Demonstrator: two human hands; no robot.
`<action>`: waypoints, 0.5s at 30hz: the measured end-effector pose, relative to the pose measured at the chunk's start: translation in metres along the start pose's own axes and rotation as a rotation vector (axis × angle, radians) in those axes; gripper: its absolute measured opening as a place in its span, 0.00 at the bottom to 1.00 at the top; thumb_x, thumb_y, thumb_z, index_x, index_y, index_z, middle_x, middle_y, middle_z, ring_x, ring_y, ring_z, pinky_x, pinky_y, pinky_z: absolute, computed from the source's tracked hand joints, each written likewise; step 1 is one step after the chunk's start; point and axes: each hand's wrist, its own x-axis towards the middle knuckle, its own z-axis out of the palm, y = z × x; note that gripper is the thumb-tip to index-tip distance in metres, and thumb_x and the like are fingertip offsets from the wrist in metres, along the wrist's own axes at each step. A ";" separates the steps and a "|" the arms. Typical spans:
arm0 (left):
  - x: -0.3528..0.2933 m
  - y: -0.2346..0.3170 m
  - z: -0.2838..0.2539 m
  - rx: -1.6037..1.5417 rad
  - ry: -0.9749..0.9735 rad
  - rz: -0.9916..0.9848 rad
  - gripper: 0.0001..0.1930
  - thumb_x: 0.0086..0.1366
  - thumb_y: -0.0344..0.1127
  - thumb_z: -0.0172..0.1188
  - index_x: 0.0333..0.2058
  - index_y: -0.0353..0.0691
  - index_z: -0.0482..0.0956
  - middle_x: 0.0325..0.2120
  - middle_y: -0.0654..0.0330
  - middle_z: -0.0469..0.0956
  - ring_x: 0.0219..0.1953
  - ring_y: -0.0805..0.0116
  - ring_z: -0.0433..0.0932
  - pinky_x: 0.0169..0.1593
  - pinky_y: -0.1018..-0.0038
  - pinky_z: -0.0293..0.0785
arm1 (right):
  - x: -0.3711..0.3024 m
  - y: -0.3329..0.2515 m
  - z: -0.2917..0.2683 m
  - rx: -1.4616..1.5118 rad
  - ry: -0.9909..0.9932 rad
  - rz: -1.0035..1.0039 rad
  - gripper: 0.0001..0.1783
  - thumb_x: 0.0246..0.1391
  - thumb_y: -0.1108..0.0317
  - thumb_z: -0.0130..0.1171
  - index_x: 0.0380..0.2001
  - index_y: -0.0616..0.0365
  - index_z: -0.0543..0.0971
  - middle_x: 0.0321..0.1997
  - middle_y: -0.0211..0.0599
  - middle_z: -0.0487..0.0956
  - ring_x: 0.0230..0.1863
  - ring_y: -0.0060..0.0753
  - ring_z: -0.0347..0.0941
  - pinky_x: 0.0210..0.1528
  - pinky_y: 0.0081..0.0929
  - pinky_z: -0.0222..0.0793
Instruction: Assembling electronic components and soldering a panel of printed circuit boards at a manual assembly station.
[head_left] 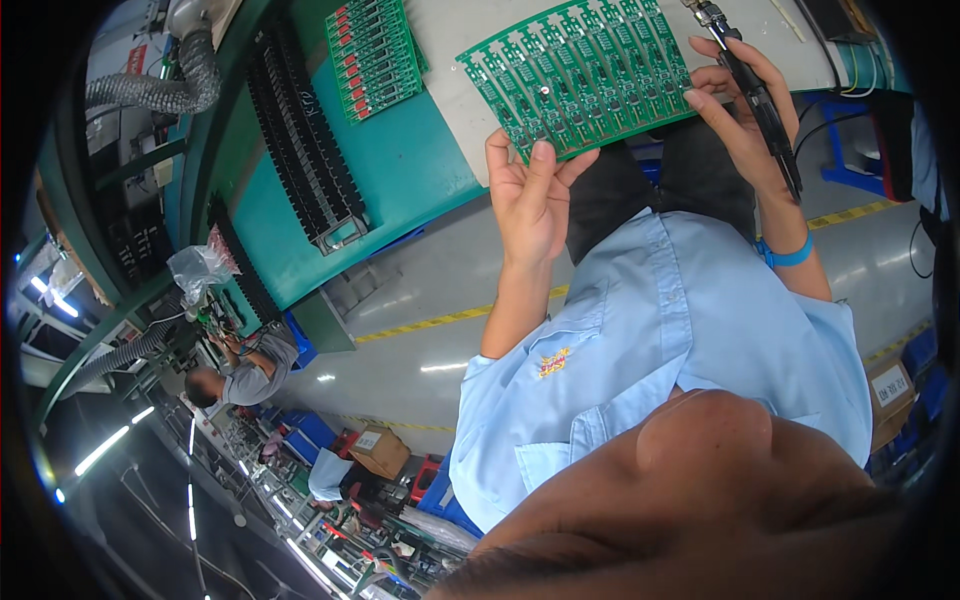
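A green circuit board panel (585, 80), a row of narrow boards with small dark components, is held up in both hands above the bench edge. My left hand (530, 195) pinches its lower left corner, thumb on the face. At the panel's right edge, my right hand (745, 115) grips with the thumb and fingertips. The same hand also carries a black-handled tool (762, 105) with a metal head, slanting across the fingers; its exact kind is unclear. Left of the panel lies a second stack of green boards (375, 60) with red components.
A long black slotted rack (305, 140) lies on the green bench mat (390, 190). Pale sheeting (455, 130) covers the bench under the panel. A grey flexible duct (165, 92) hangs at the far left. A co-worker (250, 370) sits farther along the line. Cables (868, 75) lie at the right.
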 end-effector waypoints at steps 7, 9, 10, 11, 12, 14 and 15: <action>0.000 -0.002 -0.005 0.025 -0.039 0.051 0.18 0.74 0.25 0.53 0.58 0.42 0.59 0.48 0.53 0.80 0.47 0.58 0.84 0.53 0.62 0.83 | 0.001 -0.002 0.002 0.035 -0.003 -0.024 0.39 0.50 0.89 0.64 0.65 0.59 0.66 0.61 0.59 0.76 0.43 0.34 0.79 0.45 0.25 0.77; 0.000 -0.003 -0.005 0.032 -0.056 0.065 0.18 0.74 0.24 0.53 0.57 0.43 0.59 0.49 0.52 0.79 0.48 0.58 0.83 0.54 0.62 0.82 | 0.001 -0.004 0.002 0.041 0.002 -0.027 0.39 0.50 0.89 0.65 0.65 0.59 0.66 0.61 0.59 0.76 0.43 0.34 0.78 0.45 0.25 0.77; -0.001 -0.004 -0.003 0.157 -0.042 0.148 0.18 0.72 0.23 0.54 0.56 0.42 0.61 0.49 0.52 0.79 0.48 0.57 0.83 0.54 0.62 0.82 | 0.002 -0.005 0.003 0.029 0.009 -0.013 0.39 0.50 0.88 0.65 0.65 0.59 0.66 0.62 0.59 0.76 0.44 0.34 0.79 0.45 0.25 0.77; -0.002 -0.005 -0.002 0.281 -0.028 0.232 0.18 0.71 0.23 0.56 0.55 0.42 0.62 0.49 0.52 0.80 0.48 0.56 0.83 0.54 0.62 0.82 | 0.002 -0.006 0.003 0.017 0.017 0.001 0.39 0.50 0.87 0.65 0.65 0.59 0.65 0.62 0.60 0.76 0.44 0.35 0.79 0.46 0.26 0.77; -0.003 -0.005 -0.001 0.405 -0.014 0.317 0.17 0.70 0.22 0.57 0.53 0.42 0.64 0.49 0.52 0.80 0.48 0.56 0.83 0.54 0.62 0.82 | 0.002 -0.006 0.002 0.005 0.025 0.016 0.39 0.50 0.87 0.65 0.65 0.59 0.65 0.62 0.60 0.75 0.45 0.36 0.79 0.46 0.27 0.78; -0.003 -0.006 -0.001 0.526 -0.001 0.399 0.17 0.68 0.21 0.59 0.52 0.41 0.65 0.49 0.51 0.80 0.49 0.55 0.82 0.54 0.62 0.81 | 0.001 -0.005 0.001 -0.011 0.034 0.031 0.38 0.50 0.86 0.65 0.65 0.59 0.65 0.62 0.61 0.75 0.46 0.37 0.79 0.47 0.27 0.78; 0.000 -0.005 -0.005 0.617 -0.045 0.484 0.17 0.68 0.22 0.60 0.51 0.41 0.66 0.49 0.51 0.80 0.49 0.54 0.82 0.55 0.61 0.81 | 0.001 -0.002 0.001 0.075 0.025 0.005 0.38 0.51 0.85 0.65 0.65 0.59 0.65 0.62 0.61 0.75 0.47 0.38 0.79 0.48 0.28 0.78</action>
